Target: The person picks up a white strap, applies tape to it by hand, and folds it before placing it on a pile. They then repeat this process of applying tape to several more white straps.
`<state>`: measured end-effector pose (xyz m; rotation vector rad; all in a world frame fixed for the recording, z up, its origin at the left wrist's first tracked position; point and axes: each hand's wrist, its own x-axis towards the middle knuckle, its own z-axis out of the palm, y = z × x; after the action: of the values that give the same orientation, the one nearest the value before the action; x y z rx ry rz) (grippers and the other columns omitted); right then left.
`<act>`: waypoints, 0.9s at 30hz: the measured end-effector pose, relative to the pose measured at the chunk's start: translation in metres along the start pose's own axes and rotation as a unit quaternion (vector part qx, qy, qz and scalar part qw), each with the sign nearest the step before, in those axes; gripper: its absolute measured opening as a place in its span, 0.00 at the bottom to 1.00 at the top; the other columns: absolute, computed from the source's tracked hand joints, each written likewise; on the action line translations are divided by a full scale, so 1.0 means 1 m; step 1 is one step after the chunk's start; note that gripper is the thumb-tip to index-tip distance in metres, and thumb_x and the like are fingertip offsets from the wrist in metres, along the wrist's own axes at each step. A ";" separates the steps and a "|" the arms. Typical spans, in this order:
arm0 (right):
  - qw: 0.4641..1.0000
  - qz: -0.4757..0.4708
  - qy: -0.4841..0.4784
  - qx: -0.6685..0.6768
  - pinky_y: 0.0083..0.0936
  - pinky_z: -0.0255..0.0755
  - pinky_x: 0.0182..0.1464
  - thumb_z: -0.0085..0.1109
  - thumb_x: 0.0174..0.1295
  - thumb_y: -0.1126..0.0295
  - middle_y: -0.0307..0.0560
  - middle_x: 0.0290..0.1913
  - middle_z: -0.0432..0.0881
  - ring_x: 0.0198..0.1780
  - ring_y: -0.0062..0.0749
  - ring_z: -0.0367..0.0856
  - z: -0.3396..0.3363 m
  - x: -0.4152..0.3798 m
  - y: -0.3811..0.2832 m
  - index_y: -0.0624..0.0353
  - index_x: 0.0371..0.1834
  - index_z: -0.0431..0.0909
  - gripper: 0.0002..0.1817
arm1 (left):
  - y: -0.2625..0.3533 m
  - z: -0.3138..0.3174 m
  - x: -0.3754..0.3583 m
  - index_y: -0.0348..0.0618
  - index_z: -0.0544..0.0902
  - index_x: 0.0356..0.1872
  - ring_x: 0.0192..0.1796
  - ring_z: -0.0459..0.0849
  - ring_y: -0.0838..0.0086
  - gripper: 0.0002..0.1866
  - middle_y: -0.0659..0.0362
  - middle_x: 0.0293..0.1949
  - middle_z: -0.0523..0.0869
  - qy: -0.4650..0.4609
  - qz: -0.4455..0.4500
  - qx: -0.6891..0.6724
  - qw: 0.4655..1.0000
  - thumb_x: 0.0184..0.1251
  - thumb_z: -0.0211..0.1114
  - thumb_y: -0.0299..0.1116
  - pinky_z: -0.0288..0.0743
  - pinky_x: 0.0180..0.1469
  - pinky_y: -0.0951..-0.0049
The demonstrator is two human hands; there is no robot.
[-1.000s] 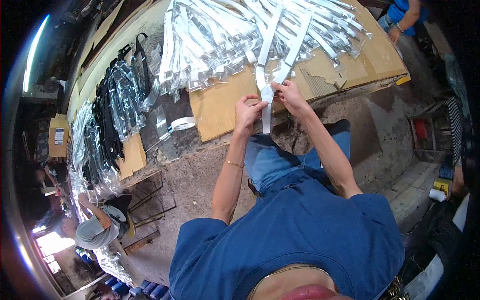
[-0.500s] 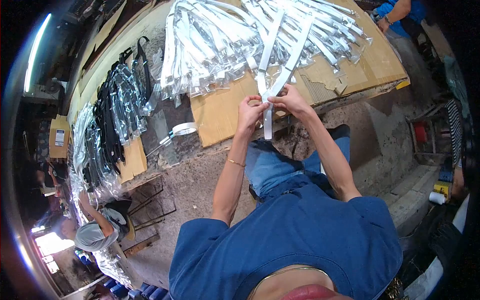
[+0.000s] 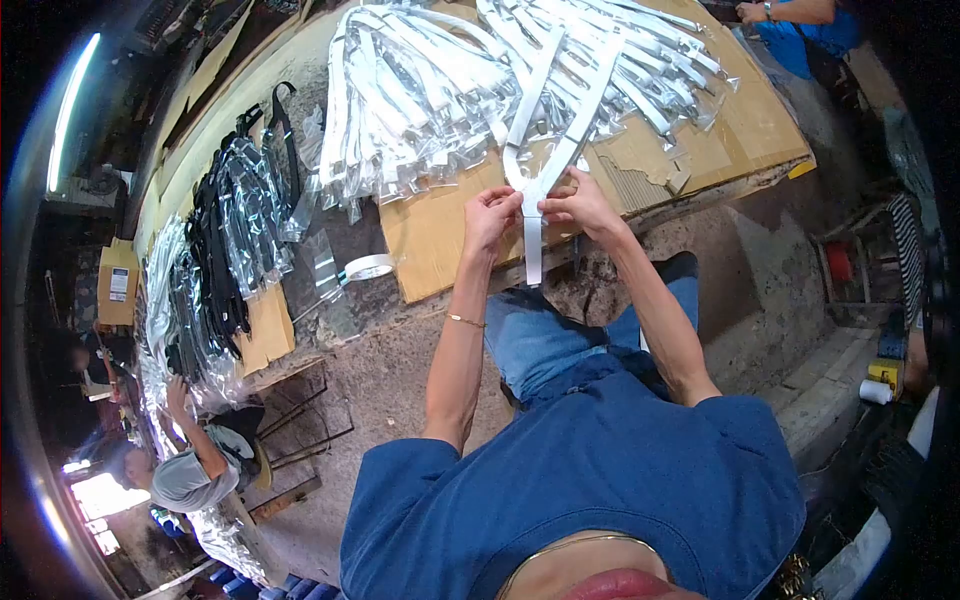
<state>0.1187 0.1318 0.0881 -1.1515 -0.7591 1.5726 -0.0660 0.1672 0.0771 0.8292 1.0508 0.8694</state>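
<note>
A white Y-shaped strap hangs over the table's front edge, its two long arms running up across the cardboard. My left hand pinches it at the left of the junction, fingers closed. On the right of the same junction, my right hand grips it between thumb and fingers. Just beyond lie many white straps in clear plastic, fanned out over the cardboard sheet. A roll of white tape rests to the left of my left hand.
Black straps in plastic lie on the left part of the table. A co-worker in grey sits at the lower left, and another person in blue is at the upper right. A cardboard box stands far left.
My hands have moved slightly apart at the junction, my left hand shifting left. The strap's arms spread wider near the junction. The person in blue has moved an arm up and left.
</note>
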 end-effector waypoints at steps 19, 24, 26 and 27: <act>0.997 -0.007 0.071 0.041 0.17 0.75 0.29 0.64 0.61 0.73 0.42 0.34 0.81 0.30 0.23 0.81 -0.004 0.023 0.009 0.65 0.45 0.75 0.13 | 0.000 0.003 0.015 0.30 0.78 0.46 0.32 0.85 0.75 0.16 0.55 0.34 0.86 -0.044 -0.022 0.007 0.999 0.57 0.71 0.22 0.80 0.32 0.78; 0.995 0.002 0.080 0.066 0.19 0.77 0.31 0.64 0.61 0.73 0.45 0.37 0.83 0.34 0.25 0.83 -0.006 0.029 0.011 0.67 0.43 0.76 0.12 | -0.001 0.005 0.028 0.32 0.80 0.41 0.30 0.84 0.76 0.12 0.56 0.33 0.86 -0.002 0.012 0.045 0.999 0.56 0.71 0.22 0.78 0.30 0.80; 0.995 0.001 0.081 0.061 0.19 0.78 0.32 0.65 0.60 0.73 0.45 0.38 0.83 0.34 0.25 0.83 -0.006 0.030 0.008 0.67 0.44 0.76 0.12 | 0.006 0.009 0.032 0.31 0.80 0.42 0.30 0.84 0.76 0.13 0.56 0.33 0.86 -0.012 0.009 0.028 1.000 0.57 0.70 0.21 0.78 0.31 0.80; 0.995 0.003 0.079 0.056 0.19 0.79 0.32 0.66 0.60 0.73 0.46 0.38 0.83 0.35 0.26 0.83 -0.006 0.029 0.005 0.67 0.44 0.76 0.13 | 0.015 0.012 0.031 0.31 0.79 0.43 0.31 0.84 0.76 0.13 0.55 0.34 0.86 -0.018 0.005 0.011 1.000 0.57 0.70 0.20 0.78 0.32 0.81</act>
<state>0.1210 0.1574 0.0728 -1.1802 -0.5564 1.4890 -0.0492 0.1994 0.0821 0.8658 1.0265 0.8509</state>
